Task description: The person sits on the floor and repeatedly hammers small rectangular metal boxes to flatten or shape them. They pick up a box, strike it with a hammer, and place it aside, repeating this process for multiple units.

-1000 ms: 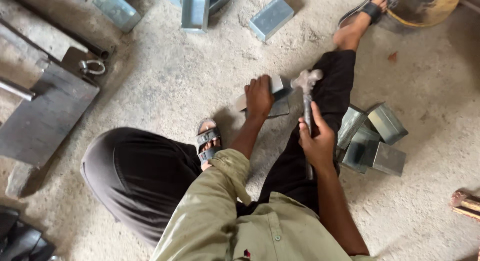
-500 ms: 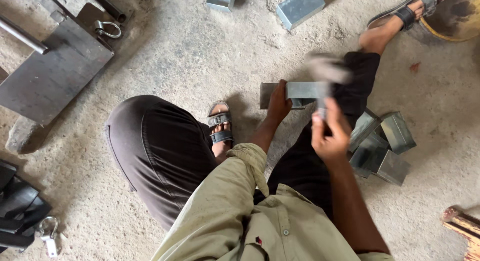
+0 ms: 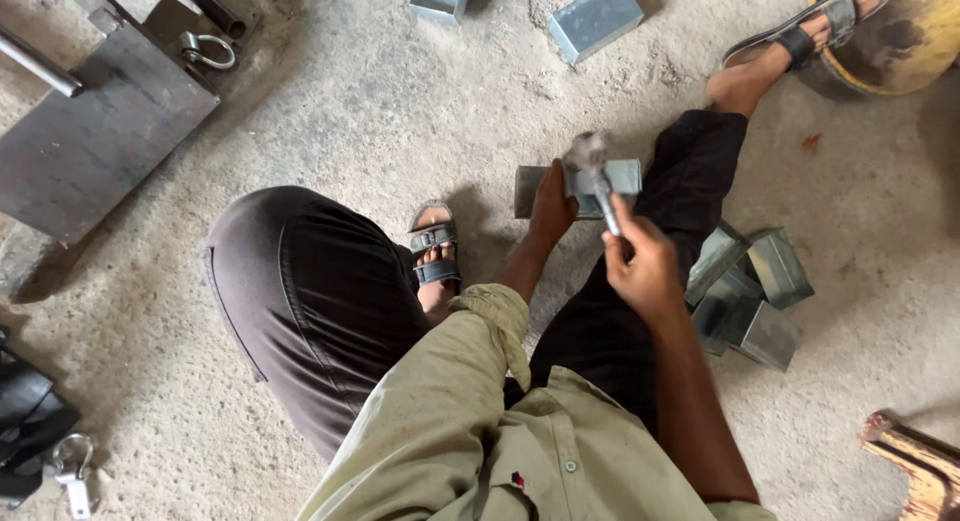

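1. The right hand point(image 3: 645, 271) is clenched around the handle of a hammer point(image 3: 598, 181), whose blurred head hangs just above the sheet-metal box point(image 3: 625, 176) lying on the concrete floor point(image 3: 380, 111).
2. The left hand point(image 3: 553, 203) presses down on that box, fingers wrapped over its near edge, pinning it flat. The box sits just beyond the left hand, between the sandalled foot point(image 3: 435, 256) and the outstretched dark-trousered leg point(image 3: 690, 191).
3. To strike well, I judge the face of the hammer should land square on the fold and well away from the holding fingers, which lie very close to the hammer head.
4. Short, controlled blows would suit thin sheet; a heavy swing could dent the wall or make the box skid.
5. The holding hand should keep firm downward weight so the piece does not bounce.
6. A heap of similar metal boxes point(image 3: 745, 296) lies just to the right of the box's leg-side, beyond the right hand; two more point(image 3: 595, 19) lie farther off.
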